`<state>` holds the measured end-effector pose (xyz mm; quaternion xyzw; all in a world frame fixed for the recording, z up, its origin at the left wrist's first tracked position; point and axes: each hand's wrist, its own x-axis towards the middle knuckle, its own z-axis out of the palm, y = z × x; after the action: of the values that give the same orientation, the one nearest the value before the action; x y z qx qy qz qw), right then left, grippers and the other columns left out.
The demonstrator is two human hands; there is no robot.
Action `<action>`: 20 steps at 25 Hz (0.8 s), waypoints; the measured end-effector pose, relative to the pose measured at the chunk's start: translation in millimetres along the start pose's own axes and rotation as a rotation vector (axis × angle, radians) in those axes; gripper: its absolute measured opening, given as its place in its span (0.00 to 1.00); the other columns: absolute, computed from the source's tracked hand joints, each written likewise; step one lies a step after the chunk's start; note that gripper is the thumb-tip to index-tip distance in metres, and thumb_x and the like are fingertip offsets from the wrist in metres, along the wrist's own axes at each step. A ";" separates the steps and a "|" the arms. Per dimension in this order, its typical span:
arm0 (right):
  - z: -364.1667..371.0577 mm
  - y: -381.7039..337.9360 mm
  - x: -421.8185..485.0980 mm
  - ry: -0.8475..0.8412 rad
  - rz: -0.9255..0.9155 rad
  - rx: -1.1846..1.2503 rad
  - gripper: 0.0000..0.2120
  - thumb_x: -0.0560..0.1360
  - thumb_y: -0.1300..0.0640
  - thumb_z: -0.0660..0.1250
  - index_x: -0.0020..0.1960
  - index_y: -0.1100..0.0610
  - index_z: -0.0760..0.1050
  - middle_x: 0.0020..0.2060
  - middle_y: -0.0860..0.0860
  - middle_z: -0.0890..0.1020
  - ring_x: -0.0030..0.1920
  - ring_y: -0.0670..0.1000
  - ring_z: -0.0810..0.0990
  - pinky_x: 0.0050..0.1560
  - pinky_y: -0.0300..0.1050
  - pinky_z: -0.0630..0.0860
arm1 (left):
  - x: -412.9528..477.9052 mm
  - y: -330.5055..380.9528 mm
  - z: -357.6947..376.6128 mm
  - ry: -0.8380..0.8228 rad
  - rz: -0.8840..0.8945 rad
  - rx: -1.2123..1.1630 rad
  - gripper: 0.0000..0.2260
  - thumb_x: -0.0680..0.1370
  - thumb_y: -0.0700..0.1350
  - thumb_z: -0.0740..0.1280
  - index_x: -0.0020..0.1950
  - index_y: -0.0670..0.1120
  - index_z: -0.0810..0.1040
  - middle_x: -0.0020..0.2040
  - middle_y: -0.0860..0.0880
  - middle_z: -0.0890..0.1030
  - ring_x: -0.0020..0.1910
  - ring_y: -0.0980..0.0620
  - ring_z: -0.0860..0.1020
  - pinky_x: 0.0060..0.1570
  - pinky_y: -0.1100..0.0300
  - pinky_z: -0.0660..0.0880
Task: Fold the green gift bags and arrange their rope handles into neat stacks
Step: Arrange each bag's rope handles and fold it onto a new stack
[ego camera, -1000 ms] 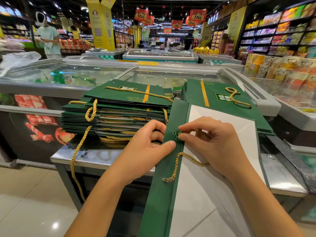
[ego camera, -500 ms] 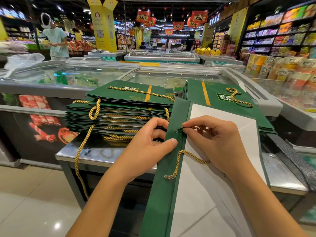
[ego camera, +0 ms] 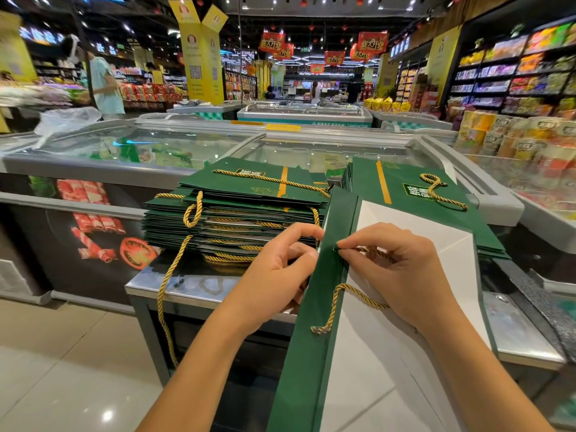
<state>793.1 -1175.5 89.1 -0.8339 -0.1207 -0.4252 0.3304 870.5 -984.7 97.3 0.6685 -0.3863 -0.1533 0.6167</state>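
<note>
centre frame, a steel table (ego camera: 199, 289) carries the tall stack of folded bags (ego camera: 237, 213) and a second stack (ego camera: 405, 188); the unfolded bag (ego camera: 311, 353) slants up from lower centre; the left hand (ego camera: 274, 275) grips its green edge, the right hand (ego camera: 402, 275) pinches the gold rope (ego camera: 333, 307) at the eyelet (ego camera: 335, 248) — a hard tug might tear the paper there, or the frayed end could slip out.

Left hand (ego camera: 280, 275) grips green bag (ego camera: 314, 338) edge; right hand (ego camera: 396, 272) pinches gold rope (ego camera: 349, 294) at hole.
</note>
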 end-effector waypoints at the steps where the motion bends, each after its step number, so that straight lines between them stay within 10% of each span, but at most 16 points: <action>1: 0.1 0.7 -0.4 -0.023 0.014 0.019 0.05 0.74 0.58 0.73 0.49 0.54 0.86 0.44 0.46 0.85 0.45 0.50 0.83 0.40 0.48 0.81 | 0.4 -0.9 -0.1 0.006 0.004 0.005 0.09 0.85 0.42 0.62 0.61 0.53 0.77 0.49 0.39 0.81 0.38 0.50 0.80 0.37 0.52 0.78; 8: 0.8 -4.0 -1.4 0.000 -0.031 -0.038 0.11 0.74 0.56 0.71 0.56 0.50 0.83 0.44 0.43 0.84 0.45 0.47 0.80 0.43 0.40 0.76 | 0.6 -2.7 -0.4 0.019 0.042 0.032 0.13 0.83 0.44 0.64 0.63 0.62 0.76 0.50 0.38 0.81 0.43 0.38 0.79 0.44 0.44 0.80; 14: 7.6 0.1 -2.9 -0.082 -0.144 -0.252 0.18 0.75 0.59 0.68 0.64 0.52 0.81 0.43 0.46 0.75 0.43 0.51 0.74 0.38 0.38 0.70 | -0.2 -2.5 -0.3 0.041 0.056 0.077 0.15 0.81 0.44 0.67 0.64 0.61 0.77 0.44 0.44 0.80 0.37 0.54 0.78 0.45 0.59 0.79; 20: 9.0 -3.6 -0.3 -0.095 -0.094 -0.166 0.12 0.77 0.54 0.64 0.57 0.53 0.82 0.48 0.44 0.78 0.49 0.50 0.78 0.45 0.42 0.78 | 0.3 -6.5 4.8 0.102 0.043 0.140 0.06 0.81 0.46 0.68 0.55 0.57 0.80 0.42 0.42 0.79 0.42 0.35 0.80 0.46 0.39 0.80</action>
<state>796.8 -1166.9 86.6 -0.8711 -0.1397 -0.4088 0.2335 869.5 -988.7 90.3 0.7086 -0.3781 -0.0785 0.5906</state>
